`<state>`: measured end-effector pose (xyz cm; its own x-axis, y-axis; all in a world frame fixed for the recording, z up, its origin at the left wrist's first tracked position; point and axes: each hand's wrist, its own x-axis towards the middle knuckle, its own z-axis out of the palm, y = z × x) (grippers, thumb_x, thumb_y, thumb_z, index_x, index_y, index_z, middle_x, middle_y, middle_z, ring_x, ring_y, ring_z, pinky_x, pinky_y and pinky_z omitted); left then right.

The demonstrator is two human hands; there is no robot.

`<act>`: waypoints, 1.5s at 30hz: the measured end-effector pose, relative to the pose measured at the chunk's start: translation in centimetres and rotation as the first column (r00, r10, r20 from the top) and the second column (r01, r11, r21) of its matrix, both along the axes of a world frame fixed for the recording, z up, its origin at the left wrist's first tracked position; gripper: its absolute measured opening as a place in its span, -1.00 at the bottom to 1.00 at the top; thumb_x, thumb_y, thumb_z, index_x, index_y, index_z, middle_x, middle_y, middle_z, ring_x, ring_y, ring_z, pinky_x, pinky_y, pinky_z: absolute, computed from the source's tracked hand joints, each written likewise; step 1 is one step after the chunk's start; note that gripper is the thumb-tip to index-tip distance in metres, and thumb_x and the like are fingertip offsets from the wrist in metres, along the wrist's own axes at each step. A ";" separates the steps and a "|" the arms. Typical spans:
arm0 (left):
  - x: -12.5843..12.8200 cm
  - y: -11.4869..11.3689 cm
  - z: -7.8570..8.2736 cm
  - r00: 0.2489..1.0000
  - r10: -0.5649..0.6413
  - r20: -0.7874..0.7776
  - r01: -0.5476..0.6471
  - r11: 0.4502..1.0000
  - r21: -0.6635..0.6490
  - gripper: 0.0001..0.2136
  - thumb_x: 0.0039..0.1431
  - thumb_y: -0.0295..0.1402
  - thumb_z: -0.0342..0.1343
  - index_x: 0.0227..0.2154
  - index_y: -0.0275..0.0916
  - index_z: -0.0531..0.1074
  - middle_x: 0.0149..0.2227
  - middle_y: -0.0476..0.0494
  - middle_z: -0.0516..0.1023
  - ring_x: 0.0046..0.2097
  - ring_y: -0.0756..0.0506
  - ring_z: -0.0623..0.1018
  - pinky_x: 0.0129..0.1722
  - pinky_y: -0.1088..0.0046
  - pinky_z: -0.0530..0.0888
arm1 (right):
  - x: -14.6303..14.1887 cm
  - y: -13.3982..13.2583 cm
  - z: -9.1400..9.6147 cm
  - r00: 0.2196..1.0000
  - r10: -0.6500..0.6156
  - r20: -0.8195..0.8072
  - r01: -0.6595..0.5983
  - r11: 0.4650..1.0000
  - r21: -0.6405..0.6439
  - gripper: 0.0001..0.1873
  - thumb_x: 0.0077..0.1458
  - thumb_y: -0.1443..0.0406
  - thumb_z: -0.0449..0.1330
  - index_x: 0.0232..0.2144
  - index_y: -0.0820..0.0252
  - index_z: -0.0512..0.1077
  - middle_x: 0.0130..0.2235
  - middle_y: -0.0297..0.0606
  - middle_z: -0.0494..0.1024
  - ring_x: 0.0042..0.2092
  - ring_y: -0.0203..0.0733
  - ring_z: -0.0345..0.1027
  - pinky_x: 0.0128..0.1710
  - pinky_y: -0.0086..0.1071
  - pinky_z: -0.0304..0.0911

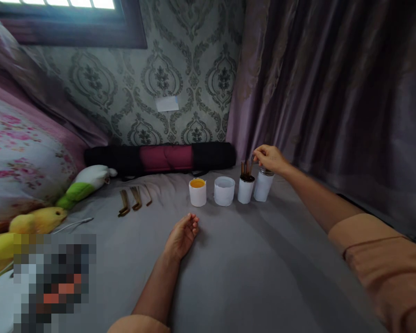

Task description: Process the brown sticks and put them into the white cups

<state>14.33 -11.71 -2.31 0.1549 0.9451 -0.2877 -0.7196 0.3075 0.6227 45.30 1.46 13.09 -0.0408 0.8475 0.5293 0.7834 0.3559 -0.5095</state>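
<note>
Pinching a stick (pixel 252 164) above its cup (pixel 245 191), right hand (pixel 270 158) grips; left hand (pixel 183 235) lies open.

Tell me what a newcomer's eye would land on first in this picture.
A row of four white cylindrical cups stands on the grey bedsheet, the leftmost cup filled with something orange-yellow. The right hand sits at the top of the far-right cup, fingers pinched, beside the cup of thin brown sticks; the left hand rests loosely curled on the sheet. At the left lie a green-and-white plush bird and a yellow plush toy.
</note>
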 end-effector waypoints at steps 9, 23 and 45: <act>0.0 0.0 0.2 1.000 0.004 0.008 -0.004 1.000 -0.019 -0.92 0.12 -0.49 -0.03 -0.44 -0.38 0.33 -0.50 -0.09 0.41 -0.55 0.12 0.36 -0.61 0.65 0.30 | -0.8 -0.5 -0.1 0.997 0.055 0.051 -0.052 0.997 -0.051 -0.80 0.06 0.26 0.00 -0.43 0.24 0.36 -0.45 -0.28 0.51 -0.58 -0.39 0.29 -0.55 -0.48 0.17; 0.0 -0.1 0.4 1.000 0.009 0.010 -0.009 1.000 -0.027 -0.93 0.11 -0.49 -0.01 -0.44 -0.37 0.33 -0.50 -0.10 0.42 -0.55 0.11 0.37 -0.62 0.65 0.30 | -2.4 -0.9 -1.0 0.989 0.094 0.114 -0.071 0.978 -0.198 -0.81 0.08 0.29 0.00 -0.44 0.24 0.38 -0.45 -0.29 0.52 -0.57 -0.41 0.28 -0.55 -0.53 0.15; 0.0 0.0 0.4 1.000 0.008 0.020 -0.007 0.999 -0.033 -0.92 0.12 -0.48 -0.02 -0.45 -0.36 0.33 -0.50 -0.10 0.41 -0.55 0.11 0.37 -0.60 0.65 0.31 | -2.6 -0.6 -1.8 0.992 0.039 0.117 -0.020 0.986 -0.164 -0.78 0.07 0.33 -0.01 -0.39 0.26 0.44 -0.43 -0.28 0.54 -0.58 -0.39 0.33 -0.52 -0.50 0.20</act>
<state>14.32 -11.74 -1.95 0.1541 0.9364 -0.3153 -0.7341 0.3221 0.5978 42.71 0.85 11.33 -0.1216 0.9192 0.3745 0.8327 0.2999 -0.4656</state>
